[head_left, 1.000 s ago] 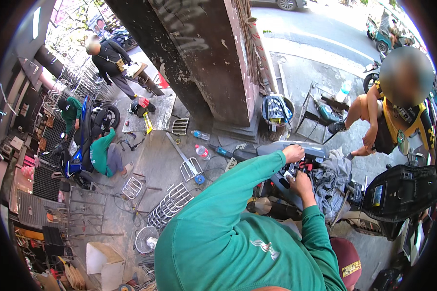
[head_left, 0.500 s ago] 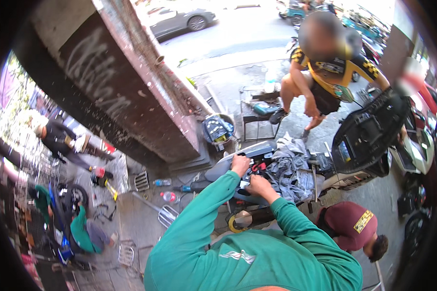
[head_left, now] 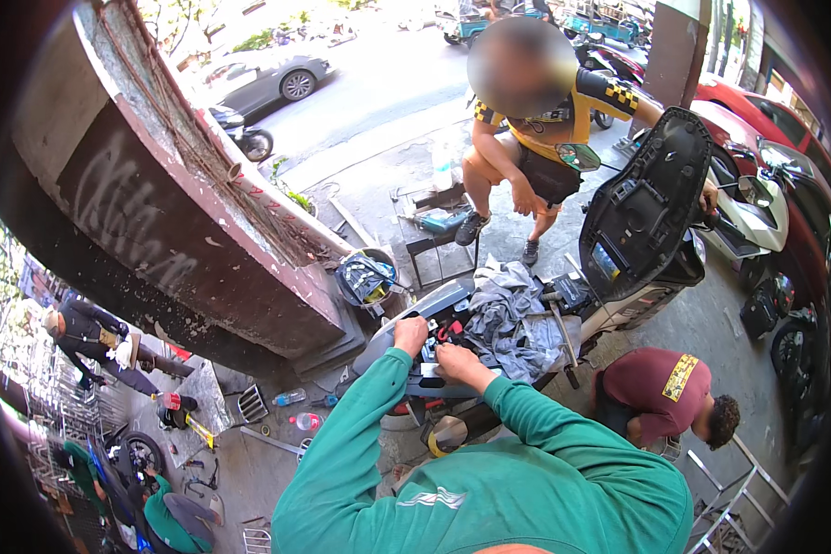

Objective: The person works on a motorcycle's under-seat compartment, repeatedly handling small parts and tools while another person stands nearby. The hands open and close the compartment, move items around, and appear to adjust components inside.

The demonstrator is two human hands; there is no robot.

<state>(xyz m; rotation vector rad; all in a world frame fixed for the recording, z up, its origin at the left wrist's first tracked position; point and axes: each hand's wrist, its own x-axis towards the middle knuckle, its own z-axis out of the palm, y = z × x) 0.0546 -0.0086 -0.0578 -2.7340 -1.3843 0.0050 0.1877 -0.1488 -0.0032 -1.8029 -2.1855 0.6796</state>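
Observation:
Both my hands work over the opened front part of a motorcycle, among dark parts, wires and a small red piece (head_left: 449,331). My left hand (head_left: 410,334) is closed beside the grey body panel (head_left: 445,301); what its fingers hold, if anything, is hidden. Just to its right, my right hand (head_left: 463,364) has its fingers drawn together low over the parts, next to a small whitish piece (head_left: 427,369). Its grip is too small to make out. A crumpled grey cloth (head_left: 512,319) lies on the motorcycle right of my hands. Beyond that, the black seat (head_left: 651,208) stands tipped up.
Across the motorcycle, a person in a yellow-and-black shirt (head_left: 554,120) sits near the raised seat. Another in maroon (head_left: 656,388) crouches at right, close to a metal frame (head_left: 743,489). A bucket (head_left: 367,277) stands by the thick pillar (head_left: 203,231). Bottles (head_left: 307,421) lie at left.
The view has shifted, so the street and parked vehicles at right show more. Both hands stay over the same part of the motorcycle, with little visible change in their grip.

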